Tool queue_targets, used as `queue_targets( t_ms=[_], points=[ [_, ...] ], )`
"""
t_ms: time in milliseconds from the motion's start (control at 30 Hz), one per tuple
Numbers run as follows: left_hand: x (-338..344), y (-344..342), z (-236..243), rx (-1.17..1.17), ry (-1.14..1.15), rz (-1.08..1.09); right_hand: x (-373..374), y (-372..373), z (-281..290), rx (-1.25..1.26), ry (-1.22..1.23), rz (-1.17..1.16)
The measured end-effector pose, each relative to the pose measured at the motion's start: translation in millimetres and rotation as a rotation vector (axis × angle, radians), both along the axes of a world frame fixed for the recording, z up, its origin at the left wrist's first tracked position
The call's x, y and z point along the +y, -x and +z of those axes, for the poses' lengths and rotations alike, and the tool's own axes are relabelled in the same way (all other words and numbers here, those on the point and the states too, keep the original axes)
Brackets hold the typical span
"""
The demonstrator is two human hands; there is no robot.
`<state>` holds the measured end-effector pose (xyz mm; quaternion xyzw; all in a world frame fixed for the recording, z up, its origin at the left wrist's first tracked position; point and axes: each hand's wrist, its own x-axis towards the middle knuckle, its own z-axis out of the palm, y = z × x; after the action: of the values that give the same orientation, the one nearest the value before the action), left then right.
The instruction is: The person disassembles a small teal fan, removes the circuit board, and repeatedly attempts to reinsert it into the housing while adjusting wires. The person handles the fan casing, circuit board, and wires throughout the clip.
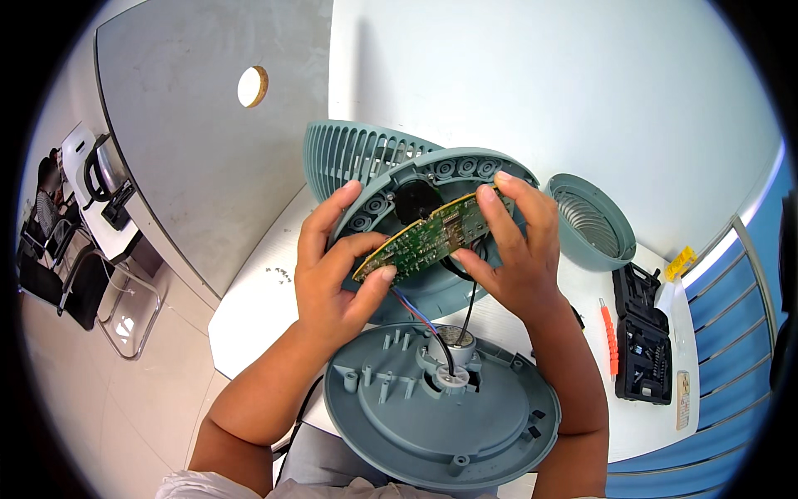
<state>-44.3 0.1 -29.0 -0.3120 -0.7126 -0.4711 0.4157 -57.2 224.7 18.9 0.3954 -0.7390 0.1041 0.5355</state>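
A green circuit board (pixel 424 245) with a curved edge is held up between both hands, tilted. My left hand (pixel 337 266) pinches its left end between thumb and fingers. At its right end, my right hand (pixel 519 237) grips it, thumb below and fingers on top. Behind the board stands a round grey-green housing (pixel 490 303) with round buttons along its rim. Closer to me lies an oval grey-green base (pixel 440 416) with posts and a silver motor (pixel 455 335). Blue, red and black wires (pixel 416 309) run from the board area down to the base.
A slatted grille (pixel 357 150) stands behind the housing, with a ribbed round cover (pixel 590 220) to its right. An orange-handled screwdriver (pixel 609 341) and an open black tool case (pixel 644 349) lie at right. Small screws (pixel 278 272) are scattered at left.
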Motion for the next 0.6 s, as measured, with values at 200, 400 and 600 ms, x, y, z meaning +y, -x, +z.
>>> queue_targets(
  t_ms=[200, 400, 600],
  points=[
    [0.4, -0.3, 0.3, -0.009, 0.007, 0.016, -1.8, -1.2, -0.3, -0.01, 0.004, -0.03],
    [1.2, -0.8, 0.9, -0.025, -0.01, 0.007, -2.0, -1.3, -0.3, -0.019, 0.002, -0.049],
    [1.7, -1.0, 1.9, -0.019, -0.002, 0.013, -2.4, -1.9, -0.4, -0.026, 0.008, -0.051]
  ],
)
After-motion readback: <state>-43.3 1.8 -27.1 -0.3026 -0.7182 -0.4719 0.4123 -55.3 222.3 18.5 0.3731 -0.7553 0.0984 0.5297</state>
